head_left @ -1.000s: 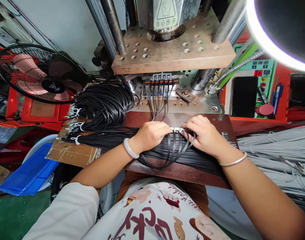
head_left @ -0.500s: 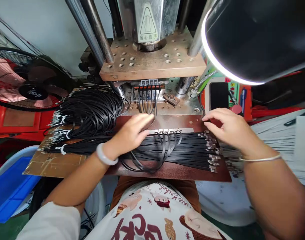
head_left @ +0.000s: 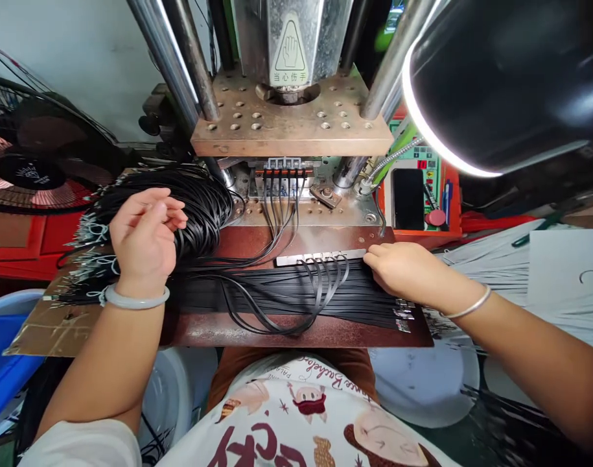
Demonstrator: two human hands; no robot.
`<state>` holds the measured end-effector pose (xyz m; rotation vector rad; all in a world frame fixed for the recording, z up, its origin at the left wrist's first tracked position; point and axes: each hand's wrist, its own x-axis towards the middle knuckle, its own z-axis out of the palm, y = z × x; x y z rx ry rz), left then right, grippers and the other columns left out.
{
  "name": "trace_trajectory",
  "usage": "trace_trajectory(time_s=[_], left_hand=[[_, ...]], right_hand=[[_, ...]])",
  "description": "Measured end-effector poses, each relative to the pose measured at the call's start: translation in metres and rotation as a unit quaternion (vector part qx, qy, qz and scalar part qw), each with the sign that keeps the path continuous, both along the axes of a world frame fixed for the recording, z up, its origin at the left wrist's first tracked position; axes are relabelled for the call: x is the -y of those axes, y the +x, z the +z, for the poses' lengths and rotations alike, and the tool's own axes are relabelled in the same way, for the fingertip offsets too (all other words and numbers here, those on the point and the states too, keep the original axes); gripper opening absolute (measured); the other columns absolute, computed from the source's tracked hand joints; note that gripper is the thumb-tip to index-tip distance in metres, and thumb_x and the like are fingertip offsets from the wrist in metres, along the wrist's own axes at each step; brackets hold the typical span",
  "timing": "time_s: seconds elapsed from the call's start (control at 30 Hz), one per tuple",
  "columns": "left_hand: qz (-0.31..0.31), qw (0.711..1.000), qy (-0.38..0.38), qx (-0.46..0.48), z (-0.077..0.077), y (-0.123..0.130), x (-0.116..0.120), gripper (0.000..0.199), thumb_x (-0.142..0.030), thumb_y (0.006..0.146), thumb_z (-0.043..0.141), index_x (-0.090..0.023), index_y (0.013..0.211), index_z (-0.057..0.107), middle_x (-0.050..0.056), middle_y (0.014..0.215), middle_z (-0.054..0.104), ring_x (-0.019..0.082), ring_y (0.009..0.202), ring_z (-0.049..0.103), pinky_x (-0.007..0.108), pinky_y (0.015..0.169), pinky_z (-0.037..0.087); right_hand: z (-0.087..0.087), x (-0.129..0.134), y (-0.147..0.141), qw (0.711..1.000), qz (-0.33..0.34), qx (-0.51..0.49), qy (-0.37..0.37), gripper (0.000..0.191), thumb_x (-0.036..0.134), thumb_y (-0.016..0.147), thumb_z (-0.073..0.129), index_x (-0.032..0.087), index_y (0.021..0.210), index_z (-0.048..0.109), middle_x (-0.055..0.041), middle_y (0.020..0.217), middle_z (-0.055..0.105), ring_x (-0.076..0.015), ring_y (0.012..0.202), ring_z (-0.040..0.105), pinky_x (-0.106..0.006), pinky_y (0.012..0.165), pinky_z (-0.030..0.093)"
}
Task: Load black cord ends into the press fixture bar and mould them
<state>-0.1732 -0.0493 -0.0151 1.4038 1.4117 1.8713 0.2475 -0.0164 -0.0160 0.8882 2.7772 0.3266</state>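
Note:
My left hand (head_left: 146,243) is raised over the coiled bundle of black cables (head_left: 206,211), palm turned up and fingers loosely bent apart, with nothing visible in it. My right hand (head_left: 398,267) has its fingers closed on the right end of a slim metal strip (head_left: 290,260) with notches along it. Several black cables loop out of the notches toward me. Under the strip lies a flat row of black cables (head_left: 277,298), with metal ends (head_left: 404,318) at the right, partly hidden by my right hand. Several more cables run into a clamp fixture (head_left: 284,163) under the press.
The press plate (head_left: 291,139) hangs above the fixture, between steel columns. A lamp (head_left: 500,84) overhangs the right side. A fan (head_left: 26,170) stands at the left, and a phone (head_left: 407,198) lies at the back right. Tubs (head_left: 172,389) stand below the brown board (head_left: 369,334).
My left hand has left the strip's left end and moved left over the coiled bundle. My right hand has come down and inward onto the strip's right end. The view has shifted slightly.

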Motion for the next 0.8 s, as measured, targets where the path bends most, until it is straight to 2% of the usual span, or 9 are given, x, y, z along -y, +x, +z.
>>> trace_trajectory(time_s=[0.1, 0.23, 0.3, 0.53, 0.6, 0.67, 0.73, 0.8], left_hand=[[-0.001, 1.000, -0.015, 0.001, 0.001, -0.002, 0.002, 0.013, -0.039, 0.081, 0.066, -0.033, 0.093, 0.068, -0.007, 0.079, 0.070, 0.012, 0.061, 0.057, 0.032, 0.055, 0.049], [-0.019, 1.000, -0.004, 0.014, -0.001, -0.006, 0.001, 0.012, -0.041, 0.080, 0.067, -0.033, 0.090, 0.068, -0.008, 0.075, 0.069, 0.011, 0.058, 0.055, 0.031, 0.053, 0.049], [-0.030, 0.999, -0.004, 0.019, -0.001, -0.006, 0.001, 0.011, -0.040, 0.081, 0.067, -0.033, 0.089, 0.069, -0.008, 0.075, 0.070, 0.011, 0.058, 0.055, 0.031, 0.053, 0.049], [-0.046, 0.998, -0.031, 0.036, 0.005, 0.000, 0.004, 0.011, -0.040, 0.075, 0.072, -0.033, 0.083, 0.073, -0.007, 0.073, 0.071, 0.012, 0.060, 0.059, 0.031, 0.052, 0.048], [-0.042, 0.998, -0.032, 0.036, 0.006, 0.002, 0.004, 0.013, -0.040, 0.074, 0.073, -0.032, 0.083, 0.074, -0.006, 0.072, 0.071, 0.013, 0.061, 0.060, 0.030, 0.053, 0.050], [-0.039, 0.998, -0.028, 0.036, 0.006, 0.003, 0.004, 0.013, -0.040, 0.073, 0.074, -0.031, 0.082, 0.074, -0.006, 0.072, 0.072, 0.012, 0.061, 0.061, 0.030, 0.053, 0.050], [-0.044, 0.998, -0.020, 0.041, 0.006, 0.005, 0.005, 0.012, -0.037, 0.073, 0.075, -0.029, 0.083, 0.075, -0.005, 0.071, 0.072, 0.013, 0.061, 0.062, 0.028, 0.053, 0.050], [-0.052, 0.997, -0.004, 0.063, 0.006, 0.007, 0.005, 0.013, -0.032, 0.074, 0.073, -0.024, 0.084, 0.075, -0.001, 0.071, 0.072, 0.012, 0.061, 0.062, 0.027, 0.053, 0.050]], right_hand=[[0.005, 0.008, -0.005, 0.999, -0.016, 0.019, 0.031, 0.019, 0.003, 0.079, 0.047, 0.014, 0.075, 0.062, -0.0119, 0.073, 0.062, -0.0252, 0.066, 0.059, -0.033, 0.056, 0.030], [0.008, 0.016, -0.015, 0.991, -0.123, 0.035, 0.043, 0.023, -0.001, 0.080, 0.044, 0.010, 0.073, 0.063, -0.0154, 0.065, 0.063, -0.0263, 0.058, 0.059, -0.032, 0.049, 0.024], [0.008, 0.017, -0.019, 0.988, -0.146, 0.039, 0.044, 0.023, 0.001, 0.082, 0.045, 0.010, 0.071, 0.063, -0.0164, 0.065, 0.064, -0.0271, 0.059, 0.061, -0.032, 0.048, 0.024], [0.018, 0.021, -0.018, 0.990, -0.085, 0.013, 0.112, 0.021, 0.006, 0.080, 0.050, 0.014, 0.063, 0.059, -0.0121, 0.063, 0.060, -0.0266, 0.060, 0.061, -0.034, 0.050, 0.031], [0.016, 0.021, -0.015, 0.987, -0.092, -0.045, 0.121, 0.021, 0.009, 0.082, 0.051, 0.015, 0.063, 0.058, -0.0109, 0.061, 0.060, -0.0253, 0.057, 0.060, -0.034, 0.048, 0.033], [0.010, 0.019, -0.013, 0.977, -0.103, -0.171, 0.071, 0.017, 0.015, 0.085, 0.051, 0.015, 0.072, 0.062, -0.0093, 0.066, 0.065, -0.0226, 0.059, 0.062, -0.034, 0.050, 0.039], [-0.001, 0.014, -0.013, 0.939, -0.118, -0.323, -0.025, 0.014, 0.020, 0.089, 0.052, 0.016, 0.086, 0.065, -0.0061, 0.076, 0.070, -0.0189, 0.065, 0.065, -0.031, 0.057, 0.048], [-0.012, 0.009, -0.015, 0.891, -0.114, -0.428, -0.096, 0.012, 0.022, 0.090, 0.055, 0.020, 0.091, 0.067, -0.0037, 0.084, 0.071, -0.0167, 0.072, 0.066, -0.029, 0.065, 0.052]])
